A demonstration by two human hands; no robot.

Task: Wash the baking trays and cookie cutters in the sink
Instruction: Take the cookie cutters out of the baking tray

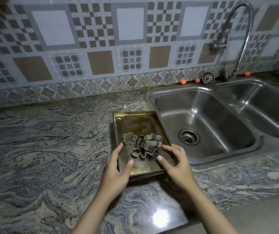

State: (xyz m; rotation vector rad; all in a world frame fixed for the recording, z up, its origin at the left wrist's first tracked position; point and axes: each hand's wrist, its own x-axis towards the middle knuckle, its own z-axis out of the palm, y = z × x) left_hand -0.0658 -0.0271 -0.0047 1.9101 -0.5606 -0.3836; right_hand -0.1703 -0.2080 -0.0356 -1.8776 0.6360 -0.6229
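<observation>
A stack of stained brass-coloured baking trays [138, 122] lies on the counter just left of the sink [207, 132]. In the top tray lie a flower-shaped cookie cutter [130, 137] and a pile of larger metal cutters [148, 146]. My left hand [118, 168] hovers over the tray's near left corner, fingers spread, thumb over the tray floor. My right hand [175, 162] reaches over the near right corner, fingers loosely curved beside the cutter pile. Neither hand plainly grips anything.
The double steel sink has a drain [189, 136] in its left basin and a tall hose tap [241, 39] behind. A loose strainer [208, 78] and small orange and pink balls [183, 81] sit on the back ledge. Marbled counter [51, 149] stretches left.
</observation>
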